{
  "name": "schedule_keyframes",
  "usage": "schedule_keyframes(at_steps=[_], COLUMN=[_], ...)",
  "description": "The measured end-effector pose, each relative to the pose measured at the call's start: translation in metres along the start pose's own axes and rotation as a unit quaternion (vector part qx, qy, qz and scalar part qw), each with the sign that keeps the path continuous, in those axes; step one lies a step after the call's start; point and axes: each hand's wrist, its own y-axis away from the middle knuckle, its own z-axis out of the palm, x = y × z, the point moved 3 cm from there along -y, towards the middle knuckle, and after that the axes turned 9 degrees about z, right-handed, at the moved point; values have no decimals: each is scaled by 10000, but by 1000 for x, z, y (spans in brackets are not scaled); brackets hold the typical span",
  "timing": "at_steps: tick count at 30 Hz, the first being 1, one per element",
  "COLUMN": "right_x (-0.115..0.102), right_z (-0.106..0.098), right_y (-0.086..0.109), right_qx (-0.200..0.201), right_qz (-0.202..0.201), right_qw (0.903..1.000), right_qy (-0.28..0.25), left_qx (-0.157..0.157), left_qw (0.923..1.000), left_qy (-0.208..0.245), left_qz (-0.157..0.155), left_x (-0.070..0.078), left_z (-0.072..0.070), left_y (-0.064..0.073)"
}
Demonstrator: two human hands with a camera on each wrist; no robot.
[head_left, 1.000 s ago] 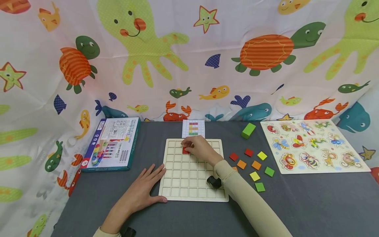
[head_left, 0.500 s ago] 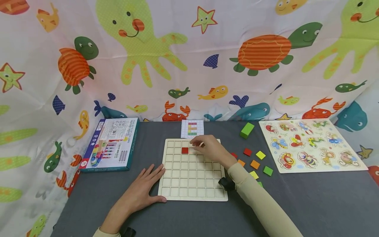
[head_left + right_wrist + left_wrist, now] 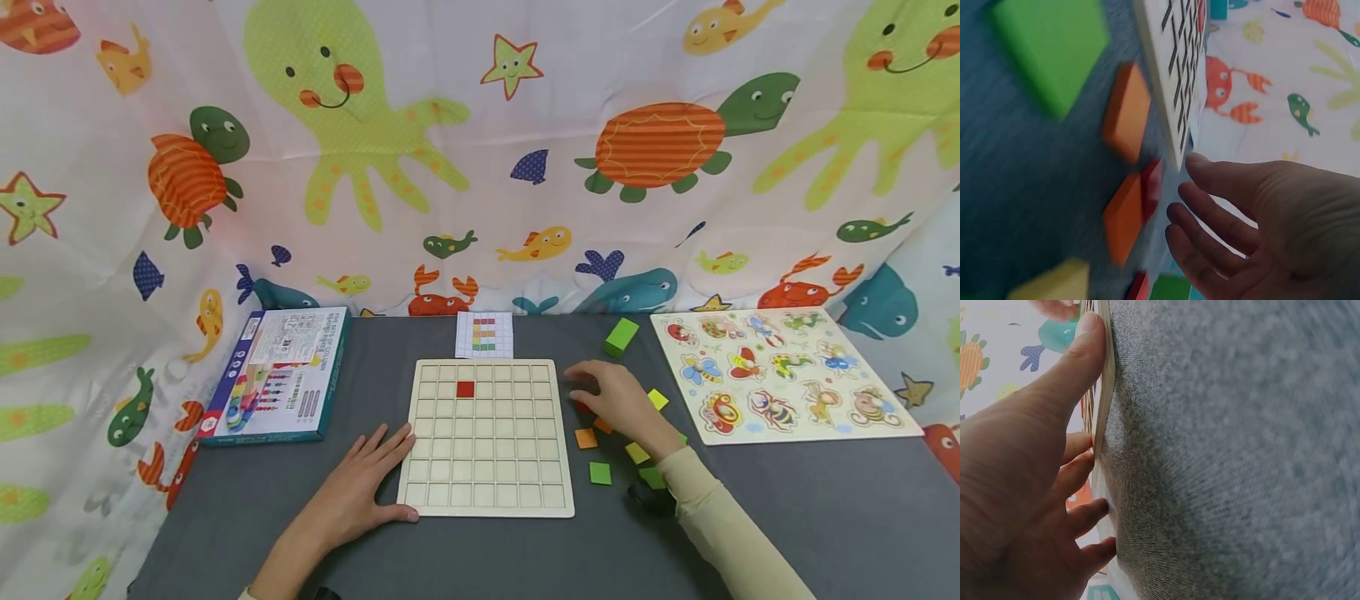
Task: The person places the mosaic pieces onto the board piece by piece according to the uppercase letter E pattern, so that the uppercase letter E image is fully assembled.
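Observation:
A pale wooden grid board (image 3: 487, 450) lies flat on the grey table, with one red square tile (image 3: 465, 389) in a cell of its second row. My left hand (image 3: 363, 479) rests along the board's left edge, fingers spread and thumb at the near corner. Beyond the right edge, my right hand (image 3: 618, 404) hovers over loose tiles, its fingers loosely bent and holding nothing. Close below those fingers in the right wrist view are a red tile (image 3: 1151, 187) and an orange tile (image 3: 1124, 219). Nearer me lie another orange tile (image 3: 585, 438) and a green tile (image 3: 600, 473).
Yellow tiles (image 3: 637, 452) lie partly under the right forearm. Behind the board sits a pattern card (image 3: 483, 335), with a green block (image 3: 621, 337) to its right. An insect picture board (image 3: 780, 373) lies far right, a boxed toy (image 3: 281, 379) at left. A printed curtain hangs behind.
My right hand has left the red tile on the board and moved right, over the loose tiles. The left hand keeps its place at the edge. The head view has tilted slightly.

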Motion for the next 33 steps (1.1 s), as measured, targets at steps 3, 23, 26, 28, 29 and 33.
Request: schedule_keyframes(at_steps=[3, 23, 26, 28, 29, 33], right_x=[10, 9, 8, 7, 6, 1], right_z=[-4, -1, -1, -2, -2, -5], right_y=[4, 6, 6, 5, 5, 3], right_qx=[35, -385, -364, -343, -327, -245], right_qz=[84, 63, 54, 21, 3, -81], right_qw=[10000, 9992, 9991, 9992, 9992, 9995], right_qy=[33, 119, 185, 207, 213, 192], left_qx=[-7, 27, 24, 24, 24, 14], left_qw=[10000, 10000, 10000, 10000, 10000, 10000], left_qy=[1, -13, 1, 22, 25, 23], left_qz=[-23, 23, 6, -18, -27, -51], left_x=[0, 0, 0, 0, 0, -1], left_z=[0, 0, 0, 0, 0, 0], left_y=[0, 0, -1, -1, -1, -1])
